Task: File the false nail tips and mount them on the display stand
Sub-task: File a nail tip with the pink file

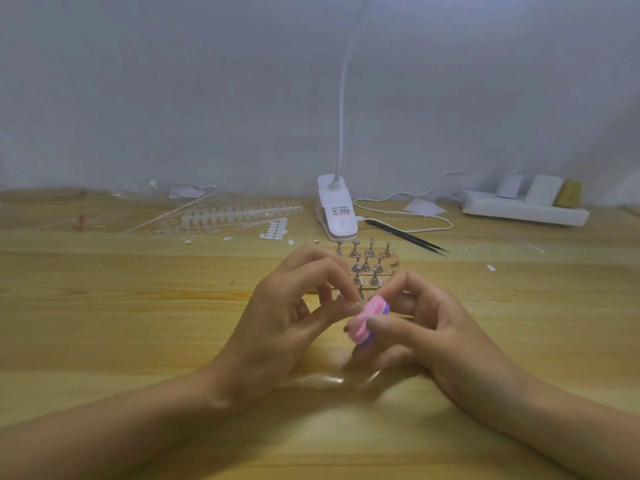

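At a wooden tabletop (104, 306), filing is under way. The right hand (440, 327) pinches a pink-and-purple buffing block (367, 320) between thumb and curled fingers. The left hand (287, 317) meets it with thumb and forefinger pressed together at the block's upper edge. What those fingertips grip is too small and blurred for us to tell, though we judge it to be a single false nail tip held against the abrasive face. Just behind both hands stands the display stand (367, 265), its rows of small metal pegs upright. We cannot tell whether any peg already carries a tip. Farther back on the left lie clear strips of unfiled nail tips (239, 214), with a sheet of white adhesive pads (275, 230) beside them and a few loose pale pieces scattered near. A white clip lamp (336, 209), black tweezers (408, 237) and a power strip (523, 211) sit along the rear. We read this as the shaping step, with mounting not yet begun for this piece. The next move, in our judgement, calls for a steady pinch on the tip, short light strokes along its edge, then setting down the block and seating the tip squarely on a peg without knocking its neighbours.
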